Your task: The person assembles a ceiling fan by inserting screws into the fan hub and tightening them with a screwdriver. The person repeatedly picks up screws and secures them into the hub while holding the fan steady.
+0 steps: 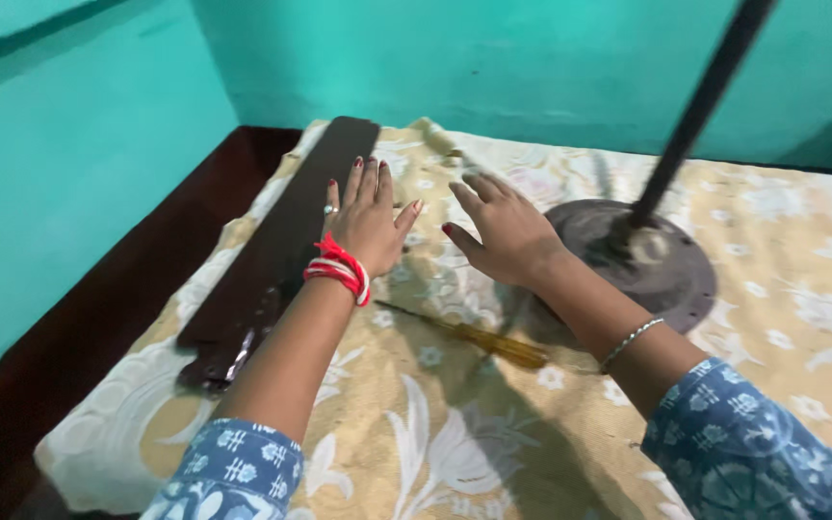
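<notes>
- My left hand [366,223] hovers flat, fingers spread and released, grasping nothing; it sits at the right edge of the dark fan blade [281,252].
- My right hand [506,234] is likewise open, fingers loose, empty, just beside the round fan motor housing [671,274].
- The blade lies lengthwise on the floral cloth [455,424], near its left side.
- A screwdriver [479,337] with a yellow handle lies on the cloth between my forearms, untouched.
- A dark rod [700,106] rises from the housing.
</notes>
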